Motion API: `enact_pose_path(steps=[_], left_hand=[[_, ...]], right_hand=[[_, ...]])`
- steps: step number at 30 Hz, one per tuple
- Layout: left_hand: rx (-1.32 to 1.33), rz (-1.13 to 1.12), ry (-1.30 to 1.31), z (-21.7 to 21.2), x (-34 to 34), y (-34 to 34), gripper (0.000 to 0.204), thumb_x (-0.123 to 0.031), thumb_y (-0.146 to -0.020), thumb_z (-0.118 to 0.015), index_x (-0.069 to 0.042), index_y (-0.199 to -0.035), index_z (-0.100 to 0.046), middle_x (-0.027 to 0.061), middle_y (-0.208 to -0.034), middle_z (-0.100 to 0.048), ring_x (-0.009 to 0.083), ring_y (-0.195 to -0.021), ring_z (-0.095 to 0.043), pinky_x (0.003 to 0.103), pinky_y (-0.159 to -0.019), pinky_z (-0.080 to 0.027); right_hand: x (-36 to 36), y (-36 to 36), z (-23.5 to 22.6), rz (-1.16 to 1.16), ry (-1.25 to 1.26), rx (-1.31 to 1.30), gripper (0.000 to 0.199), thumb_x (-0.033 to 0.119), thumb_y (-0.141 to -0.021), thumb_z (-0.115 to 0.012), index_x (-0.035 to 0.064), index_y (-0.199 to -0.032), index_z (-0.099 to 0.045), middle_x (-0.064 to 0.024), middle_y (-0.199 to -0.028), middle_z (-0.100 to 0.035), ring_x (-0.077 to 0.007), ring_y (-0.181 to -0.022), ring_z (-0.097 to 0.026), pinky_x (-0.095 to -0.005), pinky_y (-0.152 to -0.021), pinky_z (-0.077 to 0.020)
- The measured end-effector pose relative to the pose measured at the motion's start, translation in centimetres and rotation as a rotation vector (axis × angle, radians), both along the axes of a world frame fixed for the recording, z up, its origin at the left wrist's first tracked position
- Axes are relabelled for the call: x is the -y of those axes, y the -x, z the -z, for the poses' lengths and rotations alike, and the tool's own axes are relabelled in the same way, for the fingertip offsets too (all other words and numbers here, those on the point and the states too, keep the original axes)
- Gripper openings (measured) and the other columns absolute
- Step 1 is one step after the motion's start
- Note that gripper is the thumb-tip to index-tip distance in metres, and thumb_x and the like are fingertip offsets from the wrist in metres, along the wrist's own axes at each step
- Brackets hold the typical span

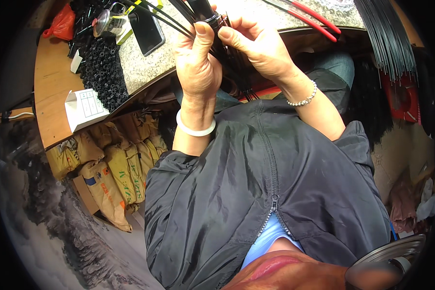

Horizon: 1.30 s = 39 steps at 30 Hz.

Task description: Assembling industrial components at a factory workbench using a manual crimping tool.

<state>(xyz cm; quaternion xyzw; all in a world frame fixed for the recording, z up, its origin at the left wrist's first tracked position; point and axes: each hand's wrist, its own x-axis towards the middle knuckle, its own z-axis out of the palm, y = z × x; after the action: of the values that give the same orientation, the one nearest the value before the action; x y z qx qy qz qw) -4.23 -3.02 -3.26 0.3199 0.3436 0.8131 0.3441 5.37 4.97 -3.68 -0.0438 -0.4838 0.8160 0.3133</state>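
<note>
The fingers of the left hand (198, 67) are closed around a black assembly (204, 9); its thin rods (233, 63) hang below, between both hands. The right hand (261, 46) has thumb and forefinger nearly together at its side; which small part they pinch, I cannot tell. The present step seems a fingertip adjustment. Next calls, I judge, for steady left fingers. Beyond the right fingers, a red-handled tool (319, 17) lies on the counter (135, 67).

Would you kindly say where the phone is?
In the head view, the phone lies upper left on the speckled tabletop, between the black parts and the left hand.
</note>
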Motion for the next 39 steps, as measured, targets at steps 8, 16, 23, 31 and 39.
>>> enact_pose_path(steps=[8, 16, 23, 31, 39], left_hand=[[-0.017, -0.045, 0.019, -0.4, -0.2, -0.2, 0.035, -0.023, -0.090, -0.051, 0.003, -0.113, -0.050, 0.0106, -0.102, -0.060, 0.0178, -0.092, -0.058, 0.029, -0.086, -0.045], [-0.006, -0.017, 0.009, -0.1, -0.2, -0.1, 0.034, -0.024, -0.091, -0.050, 0.003, -0.112, -0.051, 0.0101, -0.100, -0.060, 0.0172, -0.092, -0.057, 0.029, -0.086, -0.045], [-0.046, -0.045, 0.016, -0.6, -0.5, -0.6, 0.035, -0.024, -0.090, -0.050, 0.003, -0.111, -0.051, 0.0101, -0.101, -0.060, 0.0173, -0.092, -0.057, 0.029, -0.086, -0.044], [-0.281, -0.209, 0.040, -0.5, -0.4, -0.8, 0.039, -0.025, -0.086, -0.058, 0.004, -0.112, -0.051, 0.0106, -0.099, -0.060, 0.0166, -0.087, -0.059, 0.027, -0.082, -0.045], [-0.160, -0.193, 0.008, 0.2, -0.3, -0.5, 0.038, -0.024, -0.085, -0.059, 0.002, -0.111, -0.050, 0.0122, -0.096, -0.061, 0.0183, -0.087, -0.060, 0.028, -0.081, -0.048]], right_hand=[[0.3, 0.1, 0.3, 0.104, -0.052, 0.007, 0.018, 0.008, -0.084, -0.062, 0.0006, -0.100, -0.059, -0.0015, -0.092, -0.062, -0.0058, -0.080, -0.056, -0.0189, -0.073, -0.0457], [0.0, 0.1, 0.7, -0.010, 0.117, -0.032, 0.013, 0.008, -0.084, -0.062, 0.0011, -0.094, -0.063, -0.0022, -0.086, -0.063, -0.0065, -0.077, -0.058, -0.0183, -0.072, -0.0458], [-0.1, 0.3, 0.7, -0.064, 0.166, -0.133, 0.011, 0.008, -0.083, -0.062, 0.0019, -0.092, -0.063, -0.0019, -0.086, -0.063, -0.0067, -0.077, -0.057, -0.0190, -0.070, -0.0457], [0.9, 0.1, -0.1, 0.094, 0.027, -0.073, 0.011, 0.006, -0.083, -0.062, 0.0009, -0.092, -0.062, -0.0032, -0.088, -0.063, -0.0074, -0.079, -0.057, -0.0194, -0.072, -0.0455], [0.6, -0.7, 0.4, 0.047, 0.040, 0.001, 0.009, 0.007, -0.083, -0.062, 0.0017, -0.090, -0.061, -0.0028, -0.088, -0.062, -0.0069, -0.079, -0.056, -0.0200, -0.073, -0.0455]])
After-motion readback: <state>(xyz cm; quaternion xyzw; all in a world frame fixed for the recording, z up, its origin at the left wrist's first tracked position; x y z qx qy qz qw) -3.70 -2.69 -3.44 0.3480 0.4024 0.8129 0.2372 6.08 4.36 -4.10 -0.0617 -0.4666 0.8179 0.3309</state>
